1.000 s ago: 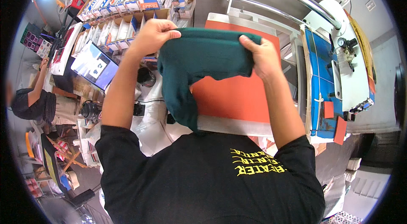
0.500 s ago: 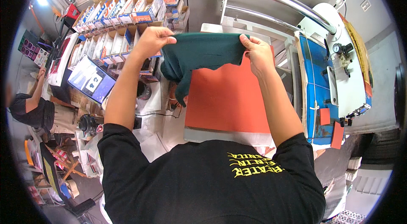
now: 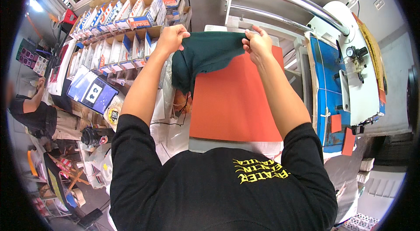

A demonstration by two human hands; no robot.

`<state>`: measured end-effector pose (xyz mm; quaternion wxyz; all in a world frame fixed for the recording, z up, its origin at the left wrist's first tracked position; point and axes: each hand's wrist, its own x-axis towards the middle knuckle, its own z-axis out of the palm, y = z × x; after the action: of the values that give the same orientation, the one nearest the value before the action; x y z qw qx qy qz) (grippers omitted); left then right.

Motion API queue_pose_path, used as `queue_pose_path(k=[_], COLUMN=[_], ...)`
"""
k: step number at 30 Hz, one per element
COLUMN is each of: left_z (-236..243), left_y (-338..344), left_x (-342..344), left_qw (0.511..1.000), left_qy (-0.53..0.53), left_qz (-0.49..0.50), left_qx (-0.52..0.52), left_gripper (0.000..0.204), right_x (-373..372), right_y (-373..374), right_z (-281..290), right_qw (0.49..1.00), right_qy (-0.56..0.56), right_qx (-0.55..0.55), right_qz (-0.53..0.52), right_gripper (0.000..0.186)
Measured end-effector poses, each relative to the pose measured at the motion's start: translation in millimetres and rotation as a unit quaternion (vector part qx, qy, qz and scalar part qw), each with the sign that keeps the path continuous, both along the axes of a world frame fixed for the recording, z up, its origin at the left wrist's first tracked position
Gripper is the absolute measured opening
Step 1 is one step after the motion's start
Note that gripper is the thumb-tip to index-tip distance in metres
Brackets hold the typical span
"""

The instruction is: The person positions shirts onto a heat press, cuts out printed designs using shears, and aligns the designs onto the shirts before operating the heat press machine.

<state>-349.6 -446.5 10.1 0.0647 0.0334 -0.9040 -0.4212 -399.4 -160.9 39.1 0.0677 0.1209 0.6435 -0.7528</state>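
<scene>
A dark green piece of cloth (image 3: 210, 49) is stretched between my hands over the far part of an orange-red flat pad (image 3: 236, 104). My left hand (image 3: 173, 39) is closed on its upper left corner. At the upper right corner, my right hand (image 3: 259, 44) pinches the cloth with thumb and fingertips, the other fingers partly spread. The cloth's left side hangs in folds past the pad's left edge. Its lower edge runs unevenly across the pad. Whether it is a whole garment I cannot tell.
Open cardboard boxes (image 3: 127, 49) stand in rows at the far left, near a tablet (image 3: 92, 90) with a lit screen. On the right is a press machine (image 3: 358, 69) with a gauge and a blue platen (image 3: 326, 86). Another person (image 3: 33, 111) stands far left.
Both hands have shifted, the right one to the left and slightly up, and the cloth slackens a little. Its hanging left part has swung and now lies further along the pad's edge.
</scene>
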Motion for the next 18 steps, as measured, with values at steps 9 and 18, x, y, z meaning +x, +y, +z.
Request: queue_pose_path(k=[9, 18], left_z=[-7.3, -124.6], left_y=[23.3, 82.1], left_x=[4.1, 129.5], left_qw=[0.935, 0.975], left_qy=[0.284, 0.182], left_qz=[-0.067, -0.123], left_qx=[0.203, -0.036], left_gripper=[0.01, 0.007], right_x=[12.9, 116.7], right_y=[20.7, 95.3], right_z=[-14.5, -124.7], right_qw=[0.984, 0.963], right_qy=[0.1, -0.099], right_qx=[-0.145, 0.176], right_qz=[0.033, 0.177], right_gripper=[0.013, 0.017])
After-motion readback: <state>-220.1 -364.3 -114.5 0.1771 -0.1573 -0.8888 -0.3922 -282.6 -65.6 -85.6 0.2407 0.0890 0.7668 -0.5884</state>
